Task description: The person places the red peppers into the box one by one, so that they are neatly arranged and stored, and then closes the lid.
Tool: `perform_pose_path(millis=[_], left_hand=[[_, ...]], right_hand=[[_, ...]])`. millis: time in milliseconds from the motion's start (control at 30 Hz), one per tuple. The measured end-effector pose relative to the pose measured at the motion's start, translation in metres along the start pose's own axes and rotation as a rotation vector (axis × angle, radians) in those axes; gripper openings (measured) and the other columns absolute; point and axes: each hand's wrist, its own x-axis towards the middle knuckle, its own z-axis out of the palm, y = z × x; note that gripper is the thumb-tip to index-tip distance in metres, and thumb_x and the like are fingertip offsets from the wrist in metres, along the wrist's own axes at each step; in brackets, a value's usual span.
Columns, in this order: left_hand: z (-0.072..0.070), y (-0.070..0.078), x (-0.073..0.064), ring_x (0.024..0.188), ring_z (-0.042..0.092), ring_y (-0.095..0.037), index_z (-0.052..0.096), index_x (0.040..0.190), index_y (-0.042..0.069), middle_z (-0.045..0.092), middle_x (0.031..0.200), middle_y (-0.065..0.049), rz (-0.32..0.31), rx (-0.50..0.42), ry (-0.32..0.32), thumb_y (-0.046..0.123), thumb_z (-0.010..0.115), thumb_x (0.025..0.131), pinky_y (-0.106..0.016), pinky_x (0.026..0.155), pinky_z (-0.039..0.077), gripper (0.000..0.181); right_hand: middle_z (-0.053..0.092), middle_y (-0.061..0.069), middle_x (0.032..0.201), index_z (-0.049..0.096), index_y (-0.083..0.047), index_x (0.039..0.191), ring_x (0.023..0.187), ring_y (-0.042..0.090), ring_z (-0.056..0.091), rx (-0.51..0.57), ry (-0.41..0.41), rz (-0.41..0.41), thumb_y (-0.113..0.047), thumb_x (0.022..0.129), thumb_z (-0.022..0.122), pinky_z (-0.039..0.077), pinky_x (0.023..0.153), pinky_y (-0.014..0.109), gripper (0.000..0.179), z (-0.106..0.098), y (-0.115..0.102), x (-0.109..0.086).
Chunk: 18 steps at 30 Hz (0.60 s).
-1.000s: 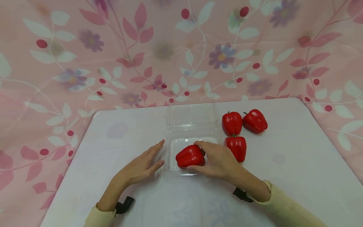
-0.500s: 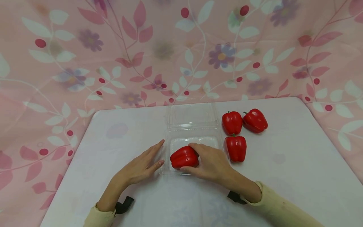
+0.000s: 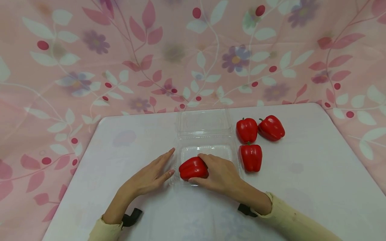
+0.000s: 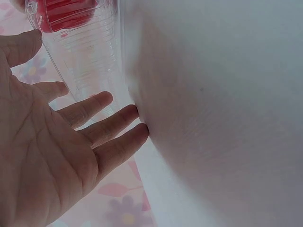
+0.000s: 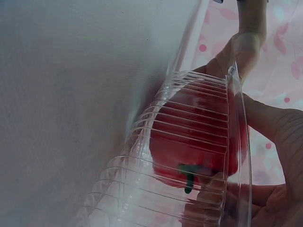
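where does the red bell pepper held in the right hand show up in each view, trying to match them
Head: red bell pepper, below centre, gripped by the right hand.
Left wrist: red bell pepper, top edge, left of centre, cut off by the frame.
Right wrist: red bell pepper, right of centre, behind ribbed plastic.
Shared landmark: the clear clamshell container around it.

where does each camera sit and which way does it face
Head: worn on the head, facing forward and down at the clear plastic box and gripped glossy red bell pepper; left hand, right hand and cream sleeves show.
Left wrist: worn there, looking along the left hand's palm toward the box.
Right wrist: worn there, looking through the ribbed box at the pepper; right hand close, left hand beyond.
Shared: both wrist views show box and pepper, from opposite sides.
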Motion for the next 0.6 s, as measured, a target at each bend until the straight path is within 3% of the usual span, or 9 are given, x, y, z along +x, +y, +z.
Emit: perform_pose_path(millis=[200,600], left_hand=[[0.0009,-0.0016,0.0009,0.142,0.033,-0.026,0.010,0.158,0.041,0.029,0.159,0.000,0.000,0.007,0.003,0.055,0.050,0.097,-0.061,0.103,0.039,0.074],[0.0013,0.0000,0.0000,0.141,0.035,-0.028,0.011,0.158,0.039,0.030,0.159,-0.002,0.007,0.014,0.010,0.060,0.048,0.096,-0.061,0.102,0.040,0.075]], right_hand=[[0.070,-0.002,0.105,0.061,-0.015,0.127,0.085,0.011,0.065,-0.002,-0.001,-0.005,-0.057,0.070,0.082,0.057,0.070,0.027,0.073,0.0014,-0.0001,0.0015],[0.068,0.000,0.103,0.059,-0.012,0.132,0.085,0.012,0.064,0.017,-0.050,-0.012,-0.054,0.075,0.079,0.056,0.068,0.027,0.073,0.0056,-0.0025,0.0046]])
